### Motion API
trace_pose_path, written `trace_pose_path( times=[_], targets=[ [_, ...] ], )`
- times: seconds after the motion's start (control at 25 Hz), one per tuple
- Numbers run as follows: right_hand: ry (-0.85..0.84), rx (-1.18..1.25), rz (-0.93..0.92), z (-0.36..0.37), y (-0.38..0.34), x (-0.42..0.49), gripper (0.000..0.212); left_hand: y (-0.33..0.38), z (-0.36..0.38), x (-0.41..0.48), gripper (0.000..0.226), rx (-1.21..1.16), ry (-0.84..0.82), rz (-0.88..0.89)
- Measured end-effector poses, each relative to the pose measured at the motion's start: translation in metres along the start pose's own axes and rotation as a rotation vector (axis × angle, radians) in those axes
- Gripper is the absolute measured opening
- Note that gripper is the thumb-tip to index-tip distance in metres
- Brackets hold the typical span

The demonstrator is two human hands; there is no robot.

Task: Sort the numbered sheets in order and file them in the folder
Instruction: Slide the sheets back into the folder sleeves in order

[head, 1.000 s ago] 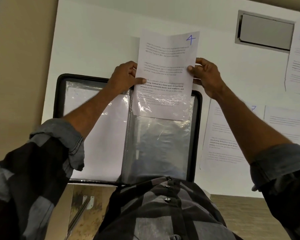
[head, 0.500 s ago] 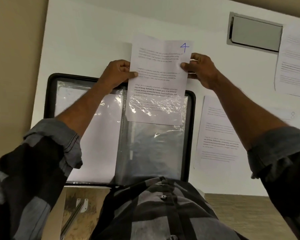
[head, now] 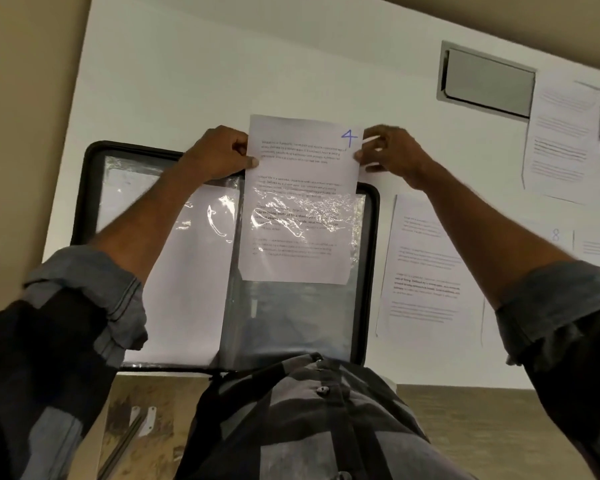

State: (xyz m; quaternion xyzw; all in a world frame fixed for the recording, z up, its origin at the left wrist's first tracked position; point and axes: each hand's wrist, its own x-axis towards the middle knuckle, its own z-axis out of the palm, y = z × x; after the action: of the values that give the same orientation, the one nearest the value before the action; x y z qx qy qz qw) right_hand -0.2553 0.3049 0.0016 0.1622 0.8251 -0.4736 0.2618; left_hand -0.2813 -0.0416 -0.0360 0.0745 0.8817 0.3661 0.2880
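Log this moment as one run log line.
sheet 4: partway in right sleeve of folder | left hand: pinches its edge | right hand: pinches its edge

White flat surface (head: 187, 81), one. Lying on it: black-rimmed open folder with clear plastic sleeves (head: 370, 258), at 7 o'clock, against the near edge; printed white paper sheet (head: 426, 271), just beside the folder at 4 o'clock; white sheet marked 8 in blue (head: 548, 244), at 3 o'clock; overlapping printed sheets (head: 561, 140), at 2 o'clock. Set into it at 1 o'clock: grey rectangular recessed panel (head: 489, 81).
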Motion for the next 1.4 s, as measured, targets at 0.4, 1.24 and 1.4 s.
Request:
trace_pose_path(
  times=[0.4,1.24,1.4],
  targets=[
    [-0.329,-0.899,-0.428,0.057,-0.089,0.036,0.031,-0.021,0.014,-0.031,0.038,0.015,0.198,0.123],
    [-0.571,-0.576,-0.138,0.108,-0.043,-0.022,0.015,-0.046,0.169,-0.202,0.08,0.487,0.19,0.368],
    [-0.447,-0.698,-0.276,0.109,-0.027,-0.046,0.031,-0.038,0.185,-0.205,0.084,0.516,0.222,0.358]
  ],
)
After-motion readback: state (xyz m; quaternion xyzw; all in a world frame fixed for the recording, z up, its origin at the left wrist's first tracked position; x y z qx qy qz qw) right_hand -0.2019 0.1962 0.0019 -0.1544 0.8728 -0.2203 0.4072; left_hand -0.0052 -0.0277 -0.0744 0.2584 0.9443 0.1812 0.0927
